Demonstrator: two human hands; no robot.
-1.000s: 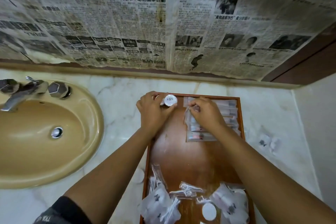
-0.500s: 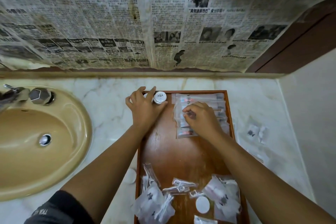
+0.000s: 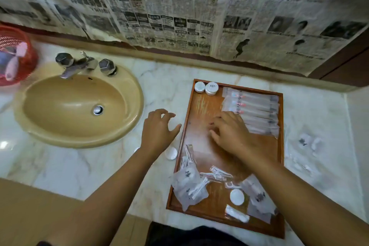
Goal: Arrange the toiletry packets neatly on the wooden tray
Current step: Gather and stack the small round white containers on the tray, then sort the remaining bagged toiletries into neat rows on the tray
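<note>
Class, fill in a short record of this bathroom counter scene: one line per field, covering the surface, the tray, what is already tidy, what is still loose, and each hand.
surface: marble counter beside a tan sink
tray: wooden tray, right of the sink
tidy: two round white containers at the far left corner; long packets in a row
loose: clear packets heaped at the near end
off tray: white disc on the counter
left hand: open, over the counter
right hand: open, over the tray
</note>
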